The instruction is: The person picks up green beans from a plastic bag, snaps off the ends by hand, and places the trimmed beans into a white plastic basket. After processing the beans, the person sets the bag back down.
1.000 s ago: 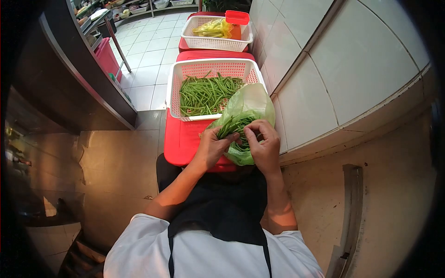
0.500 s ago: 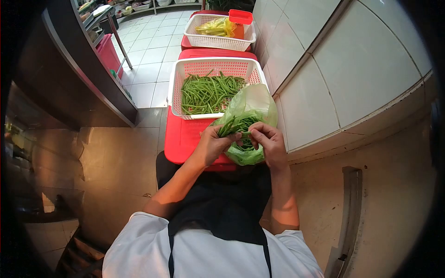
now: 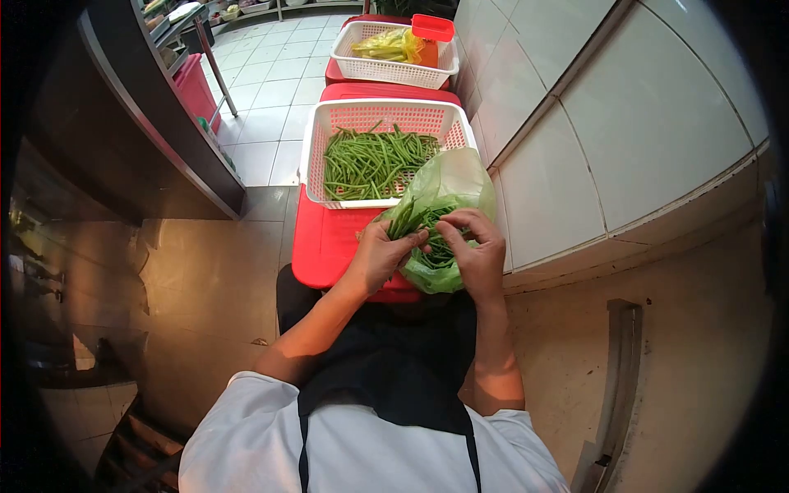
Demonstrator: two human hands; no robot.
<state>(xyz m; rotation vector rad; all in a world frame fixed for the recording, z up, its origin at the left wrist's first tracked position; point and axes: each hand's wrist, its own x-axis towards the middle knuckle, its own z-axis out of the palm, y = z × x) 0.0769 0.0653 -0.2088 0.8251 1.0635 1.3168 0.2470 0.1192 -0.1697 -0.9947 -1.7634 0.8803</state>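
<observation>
Over the near edge of a light green plastic bag (image 3: 457, 177), my left hand (image 3: 385, 253) is closed around a small bunch of green beans (image 3: 402, 220). My right hand (image 3: 477, 244) is beside it, above the bag's opening, its thumb and index finger curled close together; whether anything is between them is too small to tell. More green beans lie inside the bag. Just beyond, a white perforated basket (image 3: 309, 156) holds a loose layer of green beans (image 3: 370, 164). Basket and bag rest on a red lid (image 3: 316, 246) in front of my lap.
Farther back, a second white basket (image 3: 394, 72) holds a yellow bag (image 3: 393, 45) and a red container (image 3: 433, 28). A tiled wall (image 3: 559, 172) runs along the right. At the left stand a dark panel (image 3: 156, 99) and a pink bin (image 3: 196, 89).
My right hand has drawn slightly away from the bunch, and its fingers have shifted upward. My left hand still holds the beans. The whole view has shifted a little.
</observation>
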